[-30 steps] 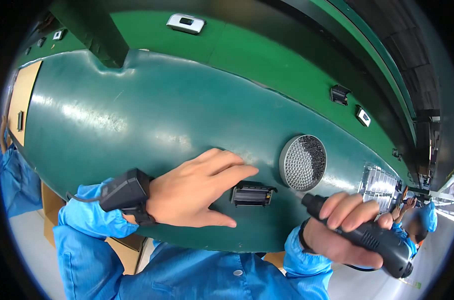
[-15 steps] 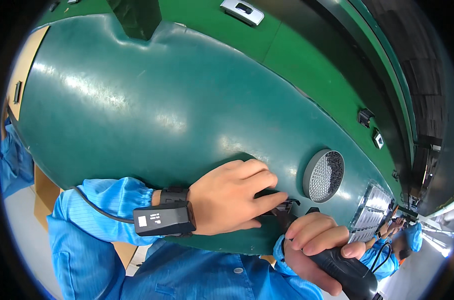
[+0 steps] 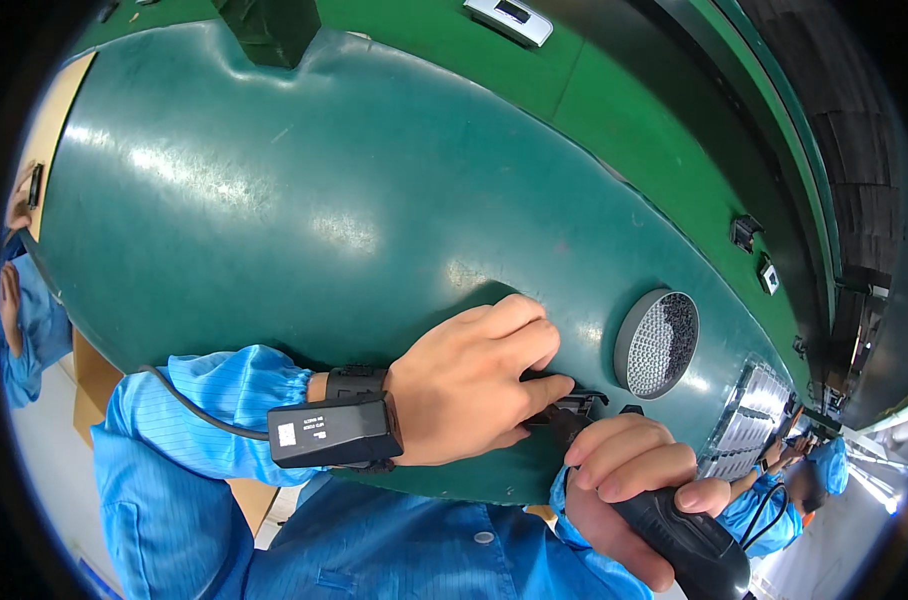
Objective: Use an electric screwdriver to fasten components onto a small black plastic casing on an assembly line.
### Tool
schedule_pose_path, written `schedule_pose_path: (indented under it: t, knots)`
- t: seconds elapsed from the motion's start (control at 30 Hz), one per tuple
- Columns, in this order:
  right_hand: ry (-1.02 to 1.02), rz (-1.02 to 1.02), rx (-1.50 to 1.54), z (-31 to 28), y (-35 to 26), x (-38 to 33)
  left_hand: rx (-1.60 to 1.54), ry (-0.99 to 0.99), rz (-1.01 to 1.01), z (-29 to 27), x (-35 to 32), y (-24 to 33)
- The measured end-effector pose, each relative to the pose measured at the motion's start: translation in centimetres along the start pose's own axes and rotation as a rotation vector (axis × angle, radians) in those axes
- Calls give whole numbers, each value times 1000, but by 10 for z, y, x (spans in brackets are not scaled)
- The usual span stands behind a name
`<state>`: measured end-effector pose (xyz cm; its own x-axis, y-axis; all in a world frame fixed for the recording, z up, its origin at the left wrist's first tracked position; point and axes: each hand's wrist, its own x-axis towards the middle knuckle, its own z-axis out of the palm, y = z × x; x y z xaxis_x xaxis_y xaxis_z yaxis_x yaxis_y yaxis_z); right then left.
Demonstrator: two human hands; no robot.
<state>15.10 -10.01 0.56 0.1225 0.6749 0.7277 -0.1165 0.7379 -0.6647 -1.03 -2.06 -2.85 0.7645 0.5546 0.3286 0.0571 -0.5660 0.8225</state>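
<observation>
My left hand (image 3: pixel 474 375) is closed at the table's front, its index finger and thumb on a small black plastic part (image 3: pixel 580 402) that is mostly hidden by the fingers. A black box is strapped to that wrist. My right hand (image 3: pixel 629 475) wraps around a thick black electric screwdriver (image 3: pixel 696 550), which slants from the lower right up to the part. The screwdriver's front end is right beside the part. Whether its tip touches a screw, I cannot tell.
Beyond my right hand stands a round grey dish (image 3: pixel 626 345) of tiny dark screws. A clear tray (image 3: pixel 719 440) with grey pieces lies further right. A green belt past the table carries a silver-grey device (image 3: pixel 511 20) and a black part (image 3: pixel 745 233). Co-workers sit on both sides.
My hands keep their holds and have barely shifted; the view has moved a little. At the far left, a co-worker's hand has come onto the dark piece on the tan board.
</observation>
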Motion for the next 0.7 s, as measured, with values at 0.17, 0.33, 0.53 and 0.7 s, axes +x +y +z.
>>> schedule_pose_path:
  t: [0.17,0.33,0.53,0.7]
  knots:
    - [10,-20,-73,6,5,4,16,2,9,-2,5,2]
    - [6,-16,-69,8,3,11,19,-4,36,-3,11,7]
    - [67,-36,14,-6,4,24,58,-66,37,-13,21,14]
    - [206,-79,-136,-70,-35,60,115,-97,35,-16,33,23]
